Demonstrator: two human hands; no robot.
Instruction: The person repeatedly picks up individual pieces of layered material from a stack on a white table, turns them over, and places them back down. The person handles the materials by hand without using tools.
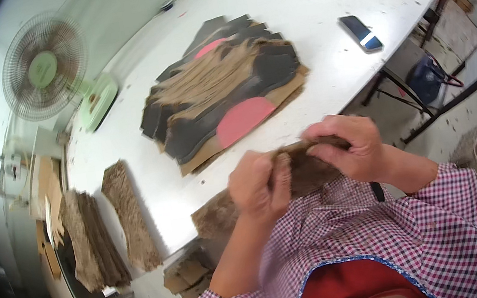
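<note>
The left hand [259, 186] and the right hand [352, 144] are both clamped on a long strip of brown, fur-like material [302, 170], each grip pinching it between thumb and fingers. The strip is held up in front of the pink-and-dark checked garment [353, 230], by the near edge of the white, smooth-topped table [318, 22]; one end reaches out to the left past the left hand.

Beyond the hands, a broad layered pile of dark grey and tan flat pieces [212, 94] rests on the table, with a pink, round-edged flat piece [244, 121] at its near side. A dark-screened, rectangular phone [360, 33] lies to the right of the pile, apart from it. Left of the hands, a single brown furry strip [129, 216] lies just beside a stack of similar brown strips [93, 239]. A pale green round fan [44, 69] stands at the far left.
</note>
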